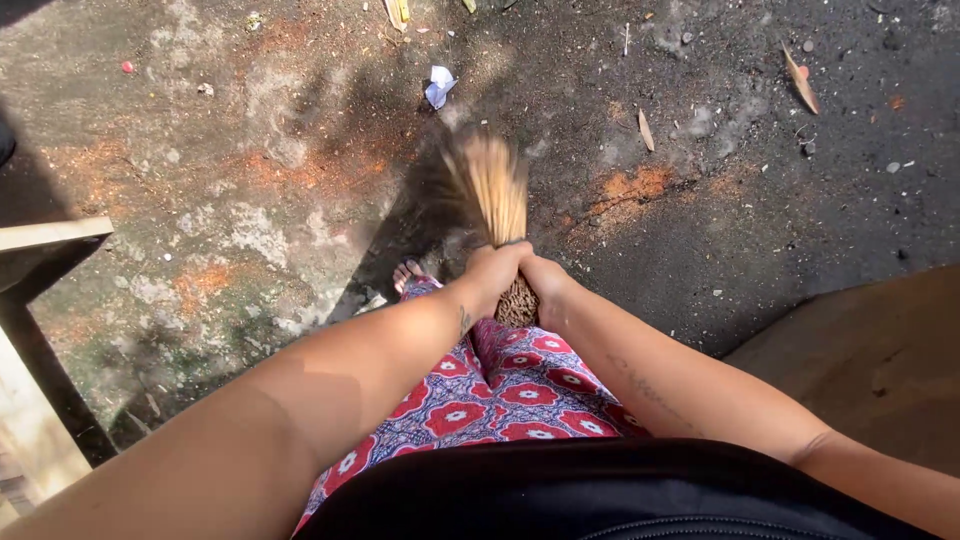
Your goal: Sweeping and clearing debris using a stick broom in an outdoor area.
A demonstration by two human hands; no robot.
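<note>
Both hands — left hand, right hand — grip a straw broom near crumpled white paper.

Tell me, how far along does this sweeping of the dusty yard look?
Little looks done: no gathered pile shows. In hand: the left hand and right hand both grip the bundled straw-coloured stick broom, its bristles blurred over the stained concrete ground. Left: the crumpled white paper scrap, the dry brown leaf, small pebbles and patches of orange dust lie scattered ahead.
</note>
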